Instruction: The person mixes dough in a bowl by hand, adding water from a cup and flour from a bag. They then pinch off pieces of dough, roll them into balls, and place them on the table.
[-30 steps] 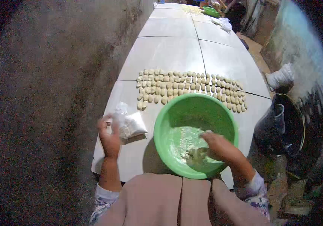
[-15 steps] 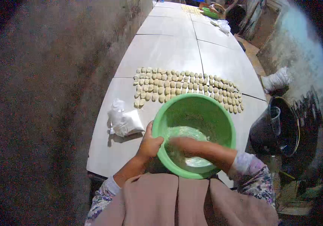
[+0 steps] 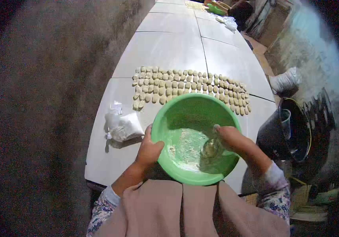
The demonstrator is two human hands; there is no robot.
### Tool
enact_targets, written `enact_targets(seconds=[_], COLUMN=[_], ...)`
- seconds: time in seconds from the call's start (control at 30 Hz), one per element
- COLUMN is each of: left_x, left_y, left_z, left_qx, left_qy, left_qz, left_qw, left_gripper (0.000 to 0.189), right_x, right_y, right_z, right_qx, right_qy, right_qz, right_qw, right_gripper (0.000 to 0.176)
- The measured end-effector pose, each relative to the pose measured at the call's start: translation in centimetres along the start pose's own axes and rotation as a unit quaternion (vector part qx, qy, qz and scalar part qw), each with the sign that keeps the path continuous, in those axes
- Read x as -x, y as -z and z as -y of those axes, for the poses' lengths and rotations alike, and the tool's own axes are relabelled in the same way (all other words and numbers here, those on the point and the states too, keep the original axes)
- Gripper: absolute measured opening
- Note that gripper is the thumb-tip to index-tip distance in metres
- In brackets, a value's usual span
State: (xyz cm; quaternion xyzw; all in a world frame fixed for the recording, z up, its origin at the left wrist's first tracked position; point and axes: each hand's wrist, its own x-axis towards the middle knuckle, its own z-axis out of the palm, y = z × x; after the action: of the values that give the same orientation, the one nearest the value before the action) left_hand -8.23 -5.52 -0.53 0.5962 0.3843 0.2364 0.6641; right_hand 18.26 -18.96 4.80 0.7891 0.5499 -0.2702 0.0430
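A green plastic basin (image 3: 165, 158) sits tilted toward me at the near end of the table, its inside streaked with white flour and bits of dough. My left hand (image 3: 150, 150) grips its left rim, thumb over the edge and fingers along the outer wall. Inside the basin, my right hand (image 3: 229, 138) is at the right wall, its fingers pointing down and smeared by motion. A pale, blurred doughy patch (image 3: 212, 150) shows just below that hand; whether the fingers hold it I cannot tell. Left of the basin lies a clear plastic bag of white powder (image 3: 125, 126).
Rows of small dough pieces (image 3: 185, 81) lie beyond the basin on the long tiled table (image 3: 169, 45). To the right stand a black bucket (image 3: 274, 134) with a clear cup (image 3: 285, 118) in it and a white sack (image 3: 286, 81). Another green basin (image 3: 216, 9) is at the far end.
My right hand has moved from the left-middle of the basin to its right wall, uncovering the floury bottom. My left hand keeps its hold on the rim.
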Motion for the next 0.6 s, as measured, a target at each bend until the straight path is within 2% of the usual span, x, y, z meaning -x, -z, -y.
enact_targets(seconds=[0.03, 0.07, 0.13, 0.17, 0.2, 0.23, 0.27, 0.3, 0.33, 0.4, 0.43, 0.47, 0.5, 0.53, 0.6], left_x=[0.6, 0.7, 1.5, 2.6, 3.2, 3.4, 3.4, 3.3, 3.7, 3.2, 3.4, 4.0, 3.0, 2.4, 1.5], left_y=[-0.2, -0.2, 0.3, -0.1, 1.0, 2.2, 3.2, 4.2, 5.2, 8.8, 9.5, 9.8, 11.0, 11.7, 11.9], left_z=[-0.7, 0.2, 3.1, 2.2, 2.9, 4.1, 4.2, 4.3, 4.3, 5.4, 5.5, 4.4, 5.7, 7.0, 6.2], left_qx=[0.066, 0.062, 0.002, 0.011, 0.004, -0.041, -0.085, -0.204, -0.204, -0.331, -0.395, -0.455, -0.561, -0.562, -0.542], left_qy=[0.031, 0.028, -0.075, -0.144, -0.143, -0.199, -0.254, -0.323, -0.282, -0.183, -0.139, -0.093, -0.082, -0.082, -0.019], left_qz=[0.022, 0.013, -0.017, -0.047, -0.06, -0.097, -0.129, -0.243, -0.301, -0.342, -0.362, -0.379, -0.404, -0.405, -0.372], left_qw=[0.997, 0.998, 0.997, 0.988, 0.988, 0.974, 0.955, 0.892, 0.888, 0.86, 0.833, 0.8, 0.718, 0.716, 0.753], left_gripper=[0.064, 0.064, 0.06, 0.048, 0.048, 0.041, 0.035, 0.025, 0.024, 0.026, 0.03, 0.035, 0.042, 0.042, 0.049], right_x=[-1.3, -2.1, -0.5, 1.0, 1.9, 2.1, 2.3, 2.5, 2.6, 2.4, 2.6, 2.7, 2.7, 2.8, 3.0], right_y=[-1.9, -3.1, -2.9, -2.0, -1.6, -1.7, -1.8, -2.0, -2.4, -3.1, -3.3, -3.4, -3.5, -3.7, -4.2], right_z=[-1.6, -2.3, 0.3, 2.0, 3.0, 3.1, 2.7, 2.3, 1.9, 1.3, 1.5, 1.6, 1.7, 1.8, 2.2], right_qx=[0.04, 0.08, 0.133, 0.133, 0.133, 0.131, 0.101, 0.07, 0.069, -0.021, -0.015, -0.015, -0.023, -0.031, -0.034], right_qy=[0.043, 0.093, 0.147, 0.148, 0.145, 0.153, 0.156, 0.157, 0.16, 0.22, 0.194, 0.197, 0.176, 0.155, 0.176], right_qz=[-0.005, -0.01, 0.03, 0.03, 0.029, 0.028, -0.004, -0.036, -0.038, -0.152, -0.141, -0.141, -0.111, -0.081, -0.085], right_qw=[0.998, 0.992, 0.98, 0.98, 0.98, 0.979, 0.983, 0.984, 0.984, 0.963, 0.971, 0.97, 0.978, 0.984, 0.98], right_gripper=[0.019, 0.018, 0.028, 0.03, 0.032, 0.032, 0.037, 0.042, 0.042, 0.045, 0.044, 0.044, 0.045, 0.047, 0.044])
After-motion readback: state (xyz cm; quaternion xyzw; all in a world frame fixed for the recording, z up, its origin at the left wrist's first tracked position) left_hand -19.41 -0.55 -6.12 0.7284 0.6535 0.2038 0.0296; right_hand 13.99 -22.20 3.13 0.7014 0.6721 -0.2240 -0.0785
